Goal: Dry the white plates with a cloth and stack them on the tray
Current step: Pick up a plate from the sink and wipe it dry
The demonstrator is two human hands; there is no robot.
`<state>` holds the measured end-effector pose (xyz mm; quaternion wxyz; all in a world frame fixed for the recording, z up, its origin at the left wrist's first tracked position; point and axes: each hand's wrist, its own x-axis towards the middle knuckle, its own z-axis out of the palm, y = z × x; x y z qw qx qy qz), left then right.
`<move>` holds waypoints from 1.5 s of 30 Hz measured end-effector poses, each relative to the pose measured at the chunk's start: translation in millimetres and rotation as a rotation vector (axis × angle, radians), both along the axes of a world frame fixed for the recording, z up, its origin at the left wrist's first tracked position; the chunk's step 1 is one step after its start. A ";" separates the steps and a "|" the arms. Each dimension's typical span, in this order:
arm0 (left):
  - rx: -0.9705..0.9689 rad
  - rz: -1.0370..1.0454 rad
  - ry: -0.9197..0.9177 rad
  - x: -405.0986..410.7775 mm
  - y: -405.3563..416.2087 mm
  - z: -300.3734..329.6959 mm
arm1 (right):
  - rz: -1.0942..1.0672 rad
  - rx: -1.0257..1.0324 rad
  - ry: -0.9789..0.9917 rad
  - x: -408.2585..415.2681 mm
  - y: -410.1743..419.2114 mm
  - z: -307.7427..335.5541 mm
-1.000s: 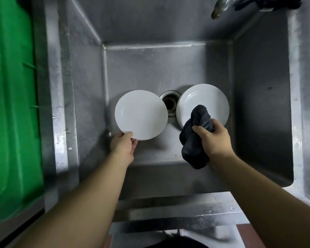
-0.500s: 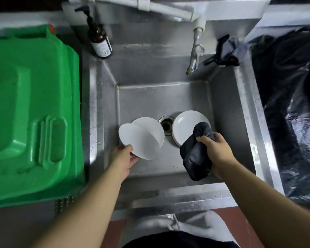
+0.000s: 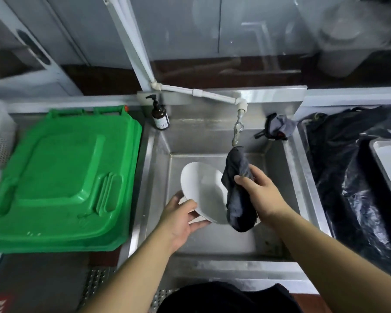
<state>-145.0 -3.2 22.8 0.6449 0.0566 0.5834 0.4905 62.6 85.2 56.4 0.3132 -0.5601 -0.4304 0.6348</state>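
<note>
Above the sink (image 3: 298, 190), the left hand (image 3: 178, 219) grips a tilted white plate (image 3: 201, 188) by its lower rim; the right hand (image 3: 256, 192) clutches a dark cloth (image 3: 238, 195), seemingly touching the plate's face.

Glossy white plate (image 3: 201, 188) — dark matt cloth (image 3: 237, 190) — brushed-steel sink (image 3: 212, 141).

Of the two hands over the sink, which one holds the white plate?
The left hand holds the white plate by its lower rim. The right hand grips only the dark cloth.
</note>
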 end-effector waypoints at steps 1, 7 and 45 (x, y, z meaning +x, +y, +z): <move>0.029 -0.009 -0.007 7.1 2.3 10.8 | 0.039 0.049 -0.032 -0.4 3.0 8.5; 0.215 -0.116 0.015 49.5 10.2 62.2 | 0.381 0.321 -0.264 6.6 13.2 40.5; 0.498 -0.068 0.231 34.3 42.5 142.8 | 0.142 0.343 -0.181 -42.2 -18.4 84.7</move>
